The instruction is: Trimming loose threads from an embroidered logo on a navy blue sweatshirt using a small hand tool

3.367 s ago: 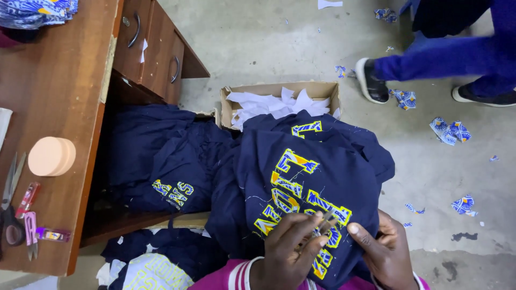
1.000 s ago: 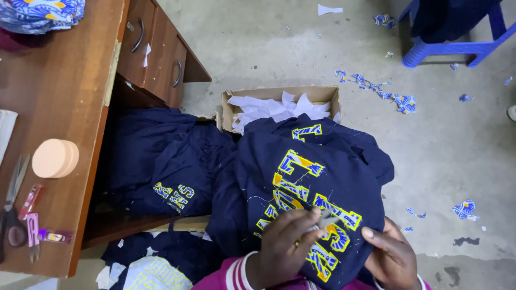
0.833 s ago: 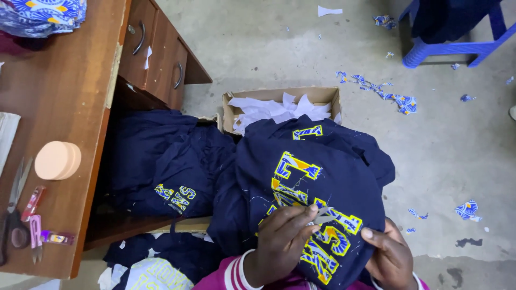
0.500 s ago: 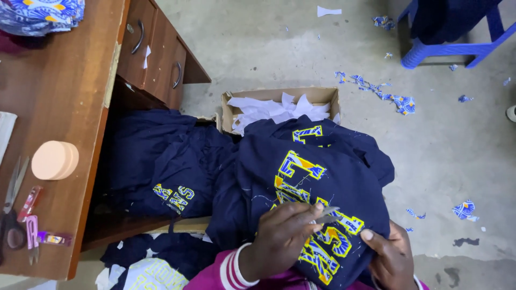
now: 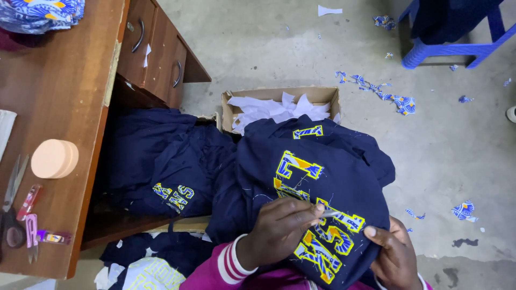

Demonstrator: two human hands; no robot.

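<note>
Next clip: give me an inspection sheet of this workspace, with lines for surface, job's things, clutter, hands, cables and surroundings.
Surface: wooden desk at left, two drawers shut.
Job's things: navy garment with yellow-and-blue letters draped over the lap; small metal tool on the lettering.
Clutter: round peach-coloured disc, scissors and small pink tools on the desk; second navy garment beside it; cardboard box of white scraps; patterned fabric scraps on the floor.
Hands: left hand pinches the tool in its fingers; right hand grips the garment's edge.
Cables: nothing seen.
Surroundings: concrete floor; blue plastic stool at top right.
</note>
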